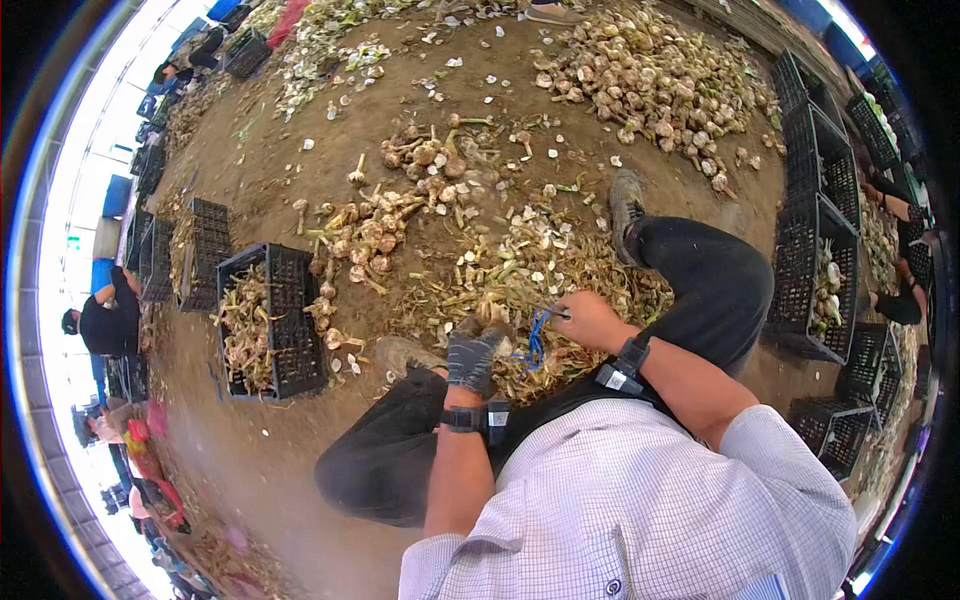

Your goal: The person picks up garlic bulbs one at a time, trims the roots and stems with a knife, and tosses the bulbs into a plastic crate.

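My left hand (474, 357), in a grey and dark glove, is closed low between my legs; a pale brownish thing at its fingertips is too small to name. Just to the right, my bare right hand (592, 322) is closed round a metal cutting tool (552, 311) that points toward the left hand. Blue cord (536, 340) hangs by the tool. Below and around both hands lie dry garlic stems and peelings (530, 260). Beyond them, garlic bulbs with stems (375, 232) lie on the dirt floor.
A black crate (292, 318) holding garlic stands at the left. A large garlic heap (655, 80) lies at the back right. Black crates (818, 275) line the right side, one with pale bulbs. Other people (110, 315) are at the far left, and more at the right edge.
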Motion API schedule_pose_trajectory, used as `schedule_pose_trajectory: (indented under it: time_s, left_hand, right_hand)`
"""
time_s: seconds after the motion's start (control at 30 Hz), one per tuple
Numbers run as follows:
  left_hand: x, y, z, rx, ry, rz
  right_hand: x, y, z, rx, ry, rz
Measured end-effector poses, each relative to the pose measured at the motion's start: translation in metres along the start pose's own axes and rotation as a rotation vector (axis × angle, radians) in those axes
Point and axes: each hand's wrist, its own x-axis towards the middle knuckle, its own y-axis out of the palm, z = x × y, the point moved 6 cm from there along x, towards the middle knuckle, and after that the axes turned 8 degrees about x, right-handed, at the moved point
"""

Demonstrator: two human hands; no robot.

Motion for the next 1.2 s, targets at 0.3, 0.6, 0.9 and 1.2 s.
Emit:
schedule_pose_trajectory:
  time_s: [0.3, 0.6, 0.9, 1.2]
  left_hand:
    - [-0.022, 0.021, -0.056, 0.565, 0.353, -0.252]
    - [-0.009, 0.005, -0.09, 0.411, 0.063, -0.349]
    - [0.1, 0.043, -0.16, -0.284, 0.352, -0.1]
    - [0.16, -0.141, 0.032, 0.638, -0.319, -0.584]
  right_hand:
    - [0.001, 0.01, 0.014, -0.159, -0.057, 0.076]
    - [0.009, 0.006, -0.049, -0.088, 0.243, 0.025]
    - [0.015, 0.001, -0.06, 0.013, 0.364, 0.012]
    - [0.032, 0.04, -0.079, -0.192, 0.277, 0.154]
